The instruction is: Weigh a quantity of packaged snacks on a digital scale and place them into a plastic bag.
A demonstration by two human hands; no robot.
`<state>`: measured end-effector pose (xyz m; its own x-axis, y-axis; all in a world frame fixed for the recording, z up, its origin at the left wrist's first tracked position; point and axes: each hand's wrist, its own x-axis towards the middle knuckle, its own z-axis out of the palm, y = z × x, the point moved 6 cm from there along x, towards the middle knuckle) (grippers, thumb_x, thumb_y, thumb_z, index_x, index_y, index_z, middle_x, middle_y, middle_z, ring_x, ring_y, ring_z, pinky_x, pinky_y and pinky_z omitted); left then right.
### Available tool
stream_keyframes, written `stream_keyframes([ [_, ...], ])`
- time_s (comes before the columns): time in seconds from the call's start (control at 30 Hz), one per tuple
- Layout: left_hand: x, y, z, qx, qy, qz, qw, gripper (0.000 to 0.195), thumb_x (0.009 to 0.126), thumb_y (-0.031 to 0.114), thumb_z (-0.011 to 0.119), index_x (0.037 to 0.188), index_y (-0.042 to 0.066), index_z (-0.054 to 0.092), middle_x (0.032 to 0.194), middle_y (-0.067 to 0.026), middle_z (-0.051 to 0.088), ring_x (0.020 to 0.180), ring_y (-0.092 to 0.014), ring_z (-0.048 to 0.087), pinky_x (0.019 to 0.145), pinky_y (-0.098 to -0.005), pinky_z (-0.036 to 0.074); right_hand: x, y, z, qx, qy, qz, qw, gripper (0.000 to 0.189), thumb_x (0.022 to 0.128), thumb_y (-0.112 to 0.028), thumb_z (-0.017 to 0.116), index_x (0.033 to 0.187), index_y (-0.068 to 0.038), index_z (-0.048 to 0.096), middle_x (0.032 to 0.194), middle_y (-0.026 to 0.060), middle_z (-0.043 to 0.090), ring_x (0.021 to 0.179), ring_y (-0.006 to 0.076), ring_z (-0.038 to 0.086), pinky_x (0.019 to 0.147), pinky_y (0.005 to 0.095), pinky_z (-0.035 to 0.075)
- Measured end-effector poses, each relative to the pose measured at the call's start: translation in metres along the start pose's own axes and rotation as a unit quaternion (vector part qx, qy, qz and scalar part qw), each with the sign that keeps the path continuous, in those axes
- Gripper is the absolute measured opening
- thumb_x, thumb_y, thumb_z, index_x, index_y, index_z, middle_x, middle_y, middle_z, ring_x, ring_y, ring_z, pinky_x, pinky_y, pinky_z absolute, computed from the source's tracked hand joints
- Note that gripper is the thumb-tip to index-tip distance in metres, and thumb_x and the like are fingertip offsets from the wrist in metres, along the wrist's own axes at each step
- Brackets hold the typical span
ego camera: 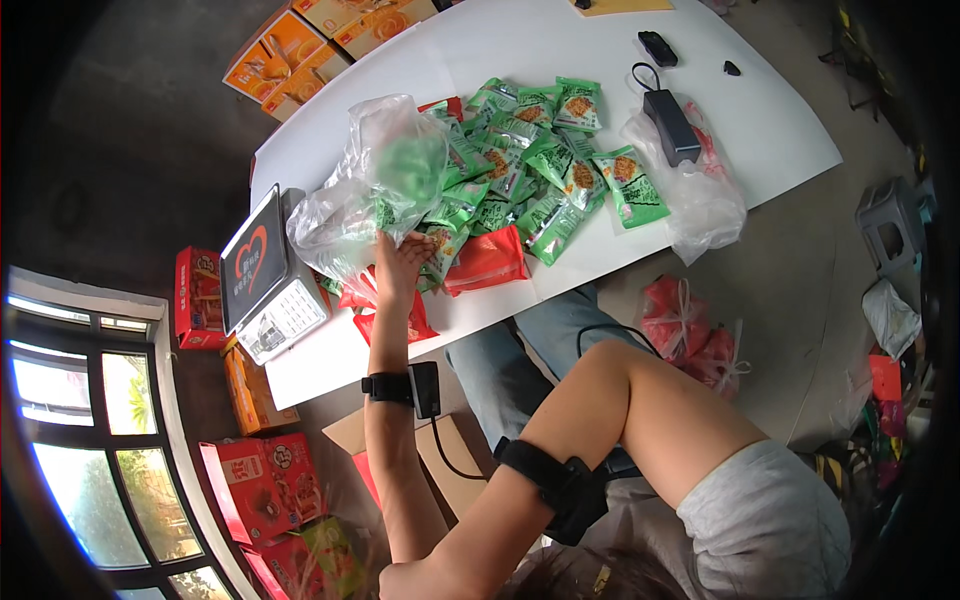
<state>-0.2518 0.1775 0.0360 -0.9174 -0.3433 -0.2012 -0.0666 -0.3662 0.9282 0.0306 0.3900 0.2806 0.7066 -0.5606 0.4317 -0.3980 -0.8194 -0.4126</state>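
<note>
My left hand [405,259] reaches over the white table [600,37] against the lower edge of a clear plastic bag [337,217]. Green packets show through the bag. Its fingers lie beside a green snack packet [444,244]; whether they grip the bag is unclear. Behind and to the right spreads a heap of green snack packets [517,150]. A red packet [487,261] lies just right of the hand, and more red packaging [412,322] sits under the wrist. My right arm is bent back toward me, with its hand out of view.
A digital scale [277,315] stands left of the bag. To the right, a black device [671,127] rests on another plastic bag [705,210]. Red boxes [262,480] line the left wall. An opened carton [450,457] and tied red bags [675,315] are on the floor.
</note>
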Motion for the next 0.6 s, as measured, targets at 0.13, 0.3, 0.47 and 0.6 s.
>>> stream_keyframes([
  [0.13, 0.0, 0.0, 0.0, 0.01, -0.005, 0.008, 1.0, 0.056, 0.092, 0.048, 0.027, 0.088, -0.002, 0.052, 0.082, -0.0158, 0.057, 0.08, -0.026, 0.055, 0.081, -0.037, 0.043, -0.002, 0.005, 0.003, -0.011, -0.02, 0.02, 1.0, 0.021, 0.074, -0.021, 0.055, 0.079, -0.005, 0.067, 0.076, 0.0112, 0.066, 0.071, 0.0277, 0.064, 0.057, 0.0395, 0.05],
  [0.3, 0.0, -0.001, -0.001, 0.012, -0.001, 0.011, 1.0, 0.057, 0.092, 0.049, 0.028, 0.088, -0.003, 0.052, 0.082, -0.0161, 0.057, 0.08, -0.026, 0.055, 0.08, -0.0372, 0.043, -0.009, -0.002, 0.003, -0.016, -0.034, -0.002, 0.999, 0.021, 0.073, -0.021, 0.056, 0.08, -0.004, 0.067, 0.076, 0.0116, 0.066, 0.071, 0.0279, 0.064, 0.057, 0.0399, 0.05],
  [0.47, -0.003, -0.002, -0.004, 0.016, 0.007, 0.022, 1.0, 0.056, 0.092, 0.047, 0.029, 0.089, -0.004, 0.052, 0.083, -0.0168, 0.057, 0.079, -0.027, 0.056, 0.08, -0.0371, 0.044, -0.014, -0.009, 0.0, -0.024, -0.043, -0.025, 0.998, 0.021, 0.073, -0.02, 0.057, 0.081, -0.003, 0.067, 0.076, 0.0118, 0.066, 0.071, 0.0281, 0.064, 0.057, 0.0403, 0.05],
  [0.6, -0.003, -0.003, -0.002, 0.011, 0.009, 0.031, 0.999, 0.055, 0.093, 0.047, 0.03, 0.089, -0.004, 0.051, 0.083, -0.0169, 0.056, 0.079, -0.027, 0.055, 0.079, -0.0369, 0.044, -0.016, -0.008, 0.001, 0.003, -0.039, -0.029, 0.999, 0.021, 0.072, -0.019, 0.057, 0.082, -0.002, 0.065, 0.077, 0.0146, 0.065, 0.071, 0.0304, 0.064, 0.059, 0.0409, 0.049],
])
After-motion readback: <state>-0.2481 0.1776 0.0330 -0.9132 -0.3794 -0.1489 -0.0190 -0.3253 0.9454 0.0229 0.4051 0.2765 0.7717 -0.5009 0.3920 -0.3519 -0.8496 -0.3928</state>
